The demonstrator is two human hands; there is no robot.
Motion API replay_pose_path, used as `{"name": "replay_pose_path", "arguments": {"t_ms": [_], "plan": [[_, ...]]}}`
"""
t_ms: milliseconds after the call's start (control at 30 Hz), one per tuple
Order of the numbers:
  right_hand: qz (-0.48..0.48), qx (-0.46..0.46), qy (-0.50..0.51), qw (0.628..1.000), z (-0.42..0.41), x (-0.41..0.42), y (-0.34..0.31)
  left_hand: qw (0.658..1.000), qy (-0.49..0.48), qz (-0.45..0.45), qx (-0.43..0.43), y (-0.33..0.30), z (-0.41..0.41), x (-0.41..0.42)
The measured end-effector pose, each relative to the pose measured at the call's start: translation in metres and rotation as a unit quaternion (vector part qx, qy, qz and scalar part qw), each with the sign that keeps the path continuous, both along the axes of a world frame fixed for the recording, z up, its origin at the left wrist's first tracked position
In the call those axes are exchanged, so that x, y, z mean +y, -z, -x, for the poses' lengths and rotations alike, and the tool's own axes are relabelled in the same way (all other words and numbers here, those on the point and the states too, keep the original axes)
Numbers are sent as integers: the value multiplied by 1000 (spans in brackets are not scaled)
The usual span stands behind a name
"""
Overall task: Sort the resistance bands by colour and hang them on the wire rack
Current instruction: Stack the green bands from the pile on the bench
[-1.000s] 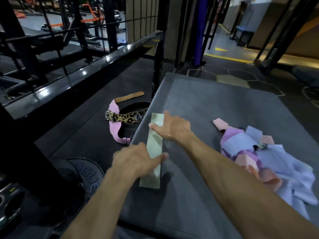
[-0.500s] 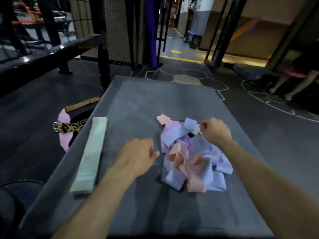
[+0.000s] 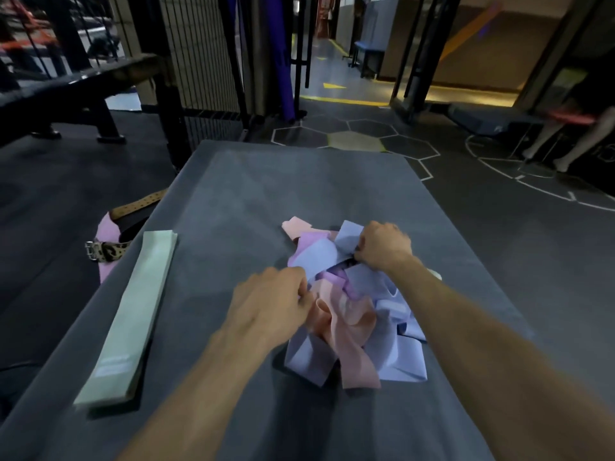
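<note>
So both hands are in the pile (image 3: 352,311) now, which sits mid-table (image 3: 233,194), a tangle of blue, lilac and peach bands all looped through each other. The right hand (image 3: 382,249) is bunched on a blue band (image 3: 347,237) at the far edge of the heap, fingers curled round it. The left hand (image 3: 269,304) is at the near-left edge, fingers curled against the peach band (image 3: 346,327); it looks like a pinch, but I can't tell for sure from this angle. The green bands (image 3: 133,314) are already stacked flat near the left edge of the table, well apart from the mess. My worry: pull that blue one straight up and the whole knot probably comes with it, since the loops are threaded together, and stuff could slide off the table onto the floor next to the leopard belt (image 3: 106,249). Also lilac and blue look really close in this dim light, so mixing them up seems easy. A wire grid (image 3: 199,51) stands behind the table, maybe that's the rack, nothing hung on it yet that I can see.
</note>
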State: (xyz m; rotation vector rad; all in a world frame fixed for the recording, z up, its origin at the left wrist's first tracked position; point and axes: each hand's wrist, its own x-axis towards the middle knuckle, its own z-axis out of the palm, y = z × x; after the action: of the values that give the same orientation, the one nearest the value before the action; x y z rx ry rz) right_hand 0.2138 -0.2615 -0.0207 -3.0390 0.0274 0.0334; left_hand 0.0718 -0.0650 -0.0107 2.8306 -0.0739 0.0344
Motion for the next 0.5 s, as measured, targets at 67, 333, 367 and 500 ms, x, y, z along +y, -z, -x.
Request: {"name": "replay_pose_path", "arguments": {"t_ms": [67,333,367,500], "plan": [[21,1,-9,1000,-2,1,3,1000,0,-1,0,2,-1,0],[19,-49,1,999,2,-6,-3,1000,9,8,-11,9,-4,6],[8,-48,7,999,3,-10,-8,1000,8,13,-10,9,-4,7],[-24,-34,16,999,11,-23,-39,1000,17,23,-7,7,2,10]]}}
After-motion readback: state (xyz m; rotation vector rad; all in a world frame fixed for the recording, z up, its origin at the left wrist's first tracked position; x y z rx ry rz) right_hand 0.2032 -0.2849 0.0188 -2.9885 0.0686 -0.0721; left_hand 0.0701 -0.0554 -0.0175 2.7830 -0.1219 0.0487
